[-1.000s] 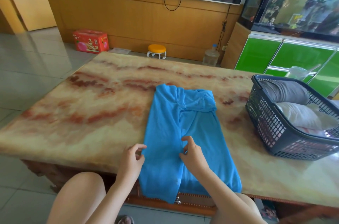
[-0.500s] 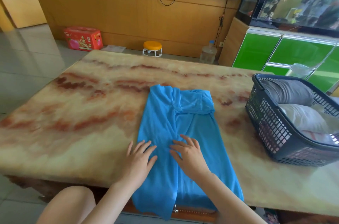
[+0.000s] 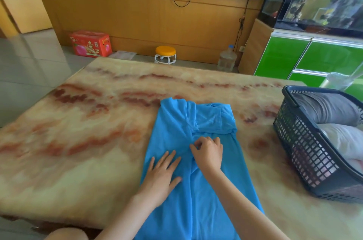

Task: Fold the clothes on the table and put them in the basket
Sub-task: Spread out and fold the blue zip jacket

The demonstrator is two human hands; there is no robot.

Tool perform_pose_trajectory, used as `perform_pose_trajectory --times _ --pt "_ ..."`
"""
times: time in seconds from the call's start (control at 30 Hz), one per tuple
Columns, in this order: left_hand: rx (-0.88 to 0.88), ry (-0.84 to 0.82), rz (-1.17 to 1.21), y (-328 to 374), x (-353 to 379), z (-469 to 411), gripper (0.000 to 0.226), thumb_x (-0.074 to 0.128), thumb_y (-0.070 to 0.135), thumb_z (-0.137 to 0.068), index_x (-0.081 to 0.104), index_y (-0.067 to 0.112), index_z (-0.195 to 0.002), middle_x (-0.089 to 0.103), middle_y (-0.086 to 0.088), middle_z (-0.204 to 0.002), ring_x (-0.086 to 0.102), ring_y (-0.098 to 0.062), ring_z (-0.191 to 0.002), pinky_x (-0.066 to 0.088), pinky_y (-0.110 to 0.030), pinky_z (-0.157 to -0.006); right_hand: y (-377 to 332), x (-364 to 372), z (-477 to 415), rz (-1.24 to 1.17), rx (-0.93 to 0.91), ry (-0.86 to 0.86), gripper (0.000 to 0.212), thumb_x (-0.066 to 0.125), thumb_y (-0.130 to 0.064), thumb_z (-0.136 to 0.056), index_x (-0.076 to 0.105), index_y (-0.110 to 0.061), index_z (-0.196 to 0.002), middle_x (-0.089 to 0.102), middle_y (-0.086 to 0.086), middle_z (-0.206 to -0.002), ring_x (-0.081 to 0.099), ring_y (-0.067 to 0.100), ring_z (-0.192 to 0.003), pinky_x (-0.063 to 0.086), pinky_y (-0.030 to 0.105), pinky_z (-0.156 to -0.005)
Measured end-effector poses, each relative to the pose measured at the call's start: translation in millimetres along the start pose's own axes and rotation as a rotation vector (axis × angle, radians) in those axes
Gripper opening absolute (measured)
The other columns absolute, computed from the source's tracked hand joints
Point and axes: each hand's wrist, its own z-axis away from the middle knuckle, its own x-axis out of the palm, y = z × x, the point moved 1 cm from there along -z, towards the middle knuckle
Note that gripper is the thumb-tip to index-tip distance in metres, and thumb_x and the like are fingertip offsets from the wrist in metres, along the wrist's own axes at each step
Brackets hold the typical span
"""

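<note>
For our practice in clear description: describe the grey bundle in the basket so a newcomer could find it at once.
Start at the marble-patterned table; on its right side stands a dark plastic basket. Inside, at the far end, lies the grey bundle, the only grey item; its neighbour, nearer the person, is a white bundle.

The left hand (image 3: 160, 177) and right hand (image 3: 209, 153) are bare, both forearms uncovered to the frame's edge. A bare knee (image 3: 66, 234) shows bottom-left.
</note>
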Motion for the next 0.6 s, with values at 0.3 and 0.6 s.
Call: perform_pose_trajectory --times 0.3,0.6 --pt "0.034 0.229 0.223 25.5 -34.5 -74.5 0.045 0.038 0.039 -0.099 0.041 0.024 -0.142 0.025 0.000 -0.155 0.018 -0.016 -0.144 0.008 -0.032 -0.116 76.2 -51.0 -29.2 -0.183 0.324 0.148 0.032 0.062 -0.030 -0.088 0.063 -0.013 -0.116 0.064 0.008 -0.114 0.046 0.031 -0.110 0.036 0.036 -0.091" --pt "-0.051 0.219 0.447 93.8 -47.2 -182.6 0.028 0.051 0.019 -0.093 0.063 0.017 -0.118 0.061 -0.003 -0.115 0.058 -0.021 -0.108 0.045 -0.032 -0.090 110.4 -67.1 -25.3 -0.171 0.519 -0.131 0.035 0.072 -0.039 -0.080 0.062 -0.013 -0.101 0.065 0.006 -0.104 0.061 0.028 -0.097 0.041 0.029 -0.069"
